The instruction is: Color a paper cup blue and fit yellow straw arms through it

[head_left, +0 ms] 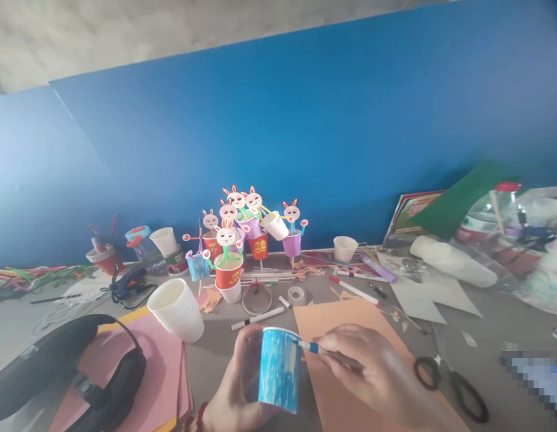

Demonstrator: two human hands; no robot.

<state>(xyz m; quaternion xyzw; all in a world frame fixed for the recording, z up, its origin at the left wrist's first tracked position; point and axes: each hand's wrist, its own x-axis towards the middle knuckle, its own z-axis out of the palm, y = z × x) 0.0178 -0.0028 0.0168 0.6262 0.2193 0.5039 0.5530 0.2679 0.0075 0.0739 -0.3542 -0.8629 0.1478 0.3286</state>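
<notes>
A paper cup (279, 372), streaked with blue colour over white, is held tilted in my left hand (240, 384), whose fingers wrap its left side. My right hand (366, 366) grips a blue marker (310, 347), with the tip against the cup's upper right side near the rim. Under the right hand lies a sheet of orange paper (341, 396). Behind the hands rest a white marker (257, 318), a roll of clear tape (297, 295) and a ring of wire (257, 299).
Rabbit-faced cup figures (228, 273) stand along the blue panel (350, 132). A stack of white paper cups (177, 309) is at left, beside pink paper (165, 366) under a black object (102, 378). Scissors (453, 384) lie at right. Farther back are a hot glue gun (129, 282) and a plastic jar (485, 216).
</notes>
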